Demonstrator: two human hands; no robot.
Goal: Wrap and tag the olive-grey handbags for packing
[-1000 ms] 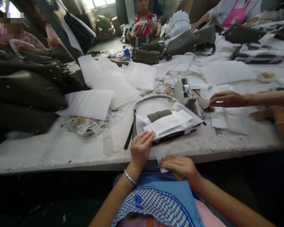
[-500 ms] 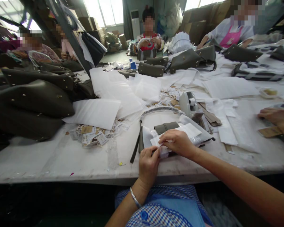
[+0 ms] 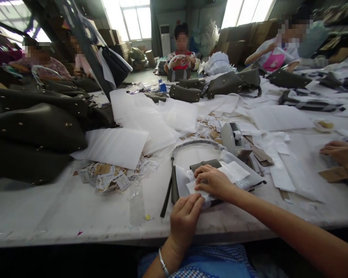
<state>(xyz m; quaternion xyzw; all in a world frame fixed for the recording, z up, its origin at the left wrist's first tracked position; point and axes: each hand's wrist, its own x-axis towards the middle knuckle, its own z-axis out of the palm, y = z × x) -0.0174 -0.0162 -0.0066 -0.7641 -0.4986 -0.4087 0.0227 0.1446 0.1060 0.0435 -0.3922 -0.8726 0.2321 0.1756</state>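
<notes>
A dark olive handbag [image 3: 174,188] lies on the table in front of me, its long handle [image 3: 198,142] wrapped in pale covering and arched away from me. White foam sheet [image 3: 182,175] and clear plastic wrapping [image 3: 208,202] cover part of it, and a white packet [image 3: 236,170] rests on top. My left hand [image 3: 187,216] is closed at the near edge, pinching the plastic wrapping. Just above it, my right hand [image 3: 214,180] bends its fingers over the white papers on the bag; what its fingertips hold is hidden. A dark strap [image 3: 166,195] hangs off the left side.
Beyond the bag stands a grey tape dispenser [image 3: 231,136]. Paper tags [image 3: 110,175] and white foam sheets [image 3: 116,146] lie left of it. Dark bags [image 3: 31,143] are piled far left. Another person's hand [image 3: 340,152] is at the right edge; several co-workers sit around the table.
The view has tipped up slightly, so the table sits lower. My right hand's fingers have shifted a little and sit slightly farther from the left hand. The handbag stays in place.
</notes>
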